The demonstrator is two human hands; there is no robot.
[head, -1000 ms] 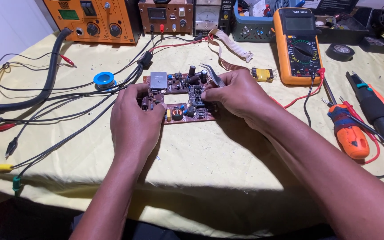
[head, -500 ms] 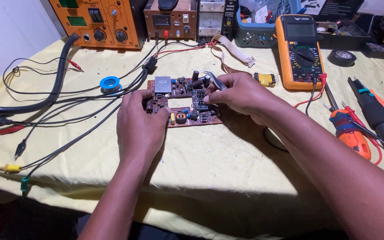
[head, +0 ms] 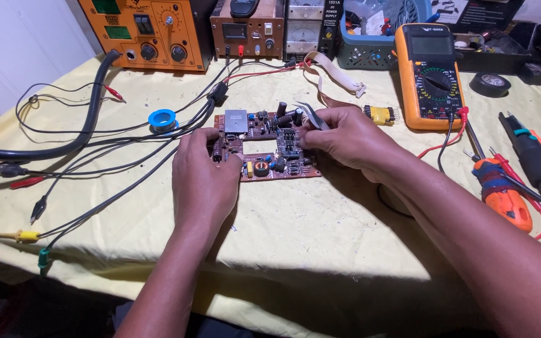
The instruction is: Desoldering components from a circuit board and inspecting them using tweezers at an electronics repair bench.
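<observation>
A brown circuit board (head: 264,147) lies flat mid-bench (head: 320,238) on the yellow cover. The left hand (head: 205,178) rests on its left edge, fingers curled, pinning it down. The right hand (head: 345,141) pinches metal tweezers (head: 311,116) over the board's right part. An orange multimeter (head: 430,75) lies just beyond that hand.

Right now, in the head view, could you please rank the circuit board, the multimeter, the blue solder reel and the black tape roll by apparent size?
1. Circuit board, partly covered by both hands.
2. Multimeter, close behind it; it stands farther back, so this order is unsure.
3 and 4. Black tape roll and blue solder reel look alike; I would not rank them.
</observation>
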